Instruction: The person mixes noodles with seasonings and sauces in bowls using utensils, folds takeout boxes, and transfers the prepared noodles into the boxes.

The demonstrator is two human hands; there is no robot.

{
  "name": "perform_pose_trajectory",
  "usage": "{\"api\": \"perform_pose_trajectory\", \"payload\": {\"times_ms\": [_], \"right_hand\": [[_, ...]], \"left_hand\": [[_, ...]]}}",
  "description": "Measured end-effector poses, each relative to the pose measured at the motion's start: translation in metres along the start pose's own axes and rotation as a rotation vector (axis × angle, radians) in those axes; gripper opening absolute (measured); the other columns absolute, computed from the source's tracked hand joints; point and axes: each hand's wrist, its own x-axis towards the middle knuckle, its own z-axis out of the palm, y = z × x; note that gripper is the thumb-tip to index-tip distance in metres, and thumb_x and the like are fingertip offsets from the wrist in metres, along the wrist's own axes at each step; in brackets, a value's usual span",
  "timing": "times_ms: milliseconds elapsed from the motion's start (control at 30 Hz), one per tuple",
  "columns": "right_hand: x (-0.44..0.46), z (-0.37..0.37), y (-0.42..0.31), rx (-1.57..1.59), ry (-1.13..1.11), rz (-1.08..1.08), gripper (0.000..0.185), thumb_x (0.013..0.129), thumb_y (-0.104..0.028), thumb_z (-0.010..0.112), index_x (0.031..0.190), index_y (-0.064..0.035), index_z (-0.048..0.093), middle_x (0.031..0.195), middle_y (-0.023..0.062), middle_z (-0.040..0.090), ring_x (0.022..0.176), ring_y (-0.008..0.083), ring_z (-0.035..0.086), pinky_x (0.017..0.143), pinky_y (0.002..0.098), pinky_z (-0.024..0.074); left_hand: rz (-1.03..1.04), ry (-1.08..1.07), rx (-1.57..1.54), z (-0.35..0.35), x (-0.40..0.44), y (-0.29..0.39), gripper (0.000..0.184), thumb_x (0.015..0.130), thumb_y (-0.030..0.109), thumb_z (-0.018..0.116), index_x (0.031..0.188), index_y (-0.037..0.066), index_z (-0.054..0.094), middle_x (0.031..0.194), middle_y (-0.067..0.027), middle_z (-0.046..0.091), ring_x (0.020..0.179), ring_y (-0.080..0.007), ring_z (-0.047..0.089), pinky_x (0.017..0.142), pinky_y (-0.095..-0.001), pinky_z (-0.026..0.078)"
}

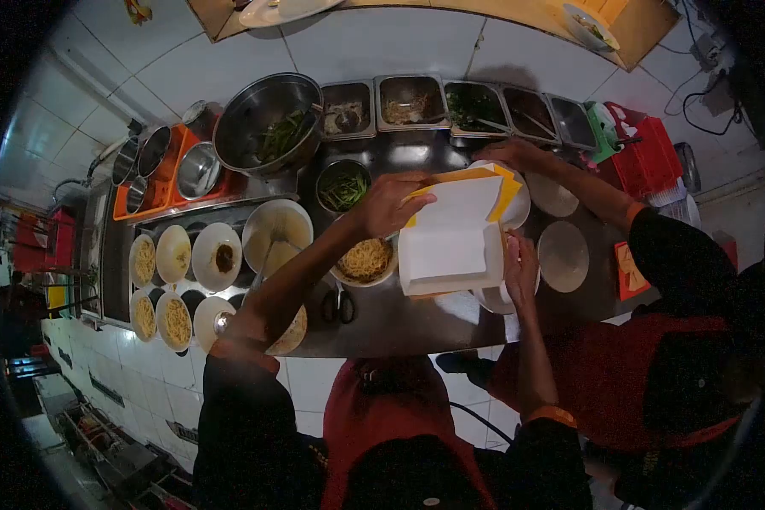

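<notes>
An unfolded paper takeaway box (450, 229), white inside with yellow outer flaps, is held up over the counter between both hands. My left hand (393, 204) grips its upper left edge, thumb on the inside. At its lower right side is my right hand (521, 270), fingers closed against the wall and partly hidden. Below the box on the left, a bowl of noodles (364, 260) shows in part. A pair of scissors (338, 306) lies near the counter's front edge. White bowls stand partly hidden behind and under the box.
A co-worker's hand (510, 155) reaches in from the right beside the box. Several bowls, some with noodles (178, 323), stand at left. Behind are a large steel bowl of greens (272, 127) and steel ingredient trays (410, 102). A red basket (650, 157) sits at right.
</notes>
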Motion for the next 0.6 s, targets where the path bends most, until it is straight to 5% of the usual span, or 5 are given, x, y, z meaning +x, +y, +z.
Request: {"api": "perform_pose_trajectory", "payload": {"times_ms": [233, 300, 333, 467, 600], "right_hand": [[0.015, 0.022, 0.005, -0.321, 0.114, -0.127, 0.015, 0.083, -0.011, 0.060, 0.090, 0.0021, 0.059, 0.077, 0.0206, 0.061, 0.072, 0.0363, 0.060, 0.061, 0.0447, 0.0454], [0.017, 0.024, -0.008, -0.323, 0.148, -0.145, 0.013, 0.084, -0.011, 0.059, 0.087, 0.0014, 0.058, 0.074, 0.0218, 0.060, 0.070, 0.0397, 0.059, 0.061, 0.0456, 0.0444], [0.018, 0.026, -0.012, -0.317, 0.195, -0.163, 0.014, 0.084, -0.012, 0.058, 0.087, 0.0017, 0.058, 0.073, 0.0218, 0.061, 0.068, 0.0401, 0.059, 0.061, 0.0457, 0.0445], [0.024, 0.039, -0.026, -0.336, 0.323, -0.141, 0.015, 0.086, -0.012, 0.055, 0.087, 0.0022, 0.059, 0.073, 0.0224, 0.061, 0.066, 0.0399, 0.060, 0.060, 0.0459, 0.0456], [0.035, 0.057, -0.013, -0.323, 0.289, -0.083, 0.020, 0.090, -0.017, 0.051, 0.090, 0.0026, 0.058, 0.075, 0.0238, 0.062, 0.068, 0.0409, 0.060, 0.061, 0.0473, 0.0447]], "left_hand": [[-0.002, -0.061, -0.046, -0.018, 0.015, -0.019, 0.037, 0.091, 0.027, 0.058, 0.110, -0.004, 0.058, 0.095, -0.0148, 0.063, 0.081, -0.0224, 0.061, 0.074, -0.0343, 0.049], [-0.317, 0.011, -0.568, -0.021, 0.015, -0.036, 0.034, 0.089, 0.022, 0.061, 0.114, -0.002, 0.057, 0.092, -0.0112, 0.063, 0.081, -0.0205, 0.060, 0.078, -0.0325, 0.048], [-0.419, -0.208, -0.400, -0.040, 0.020, -0.043, 0.034, 0.088, 0.017, 0.058, 0.117, -0.001, 0.055, 0.105, -0.0106, 0.060, 0.096, -0.0222, 0.058, 0.086, -0.0323, 0.046], [-0.059, 0.092, -0.101, -0.032, 0.026, -0.066, 0.034, 0.086, 0.011, 0.047, 0.118, -0.001, 0.054, 0.133, -0.0115, 0.040, 0.125, -0.0249, 0.041, 0.099, -0.0346, 0.040], [0.003, 0.209, -0.265, -0.034, 0.031, -0.096, 0.031, 0.079, 0.010, 0.054, 0.108, -0.002, 0.058, 0.115, -0.0129, 0.054, 0.107, -0.0228, 0.054, 0.089, -0.0318, 0.044]]}}
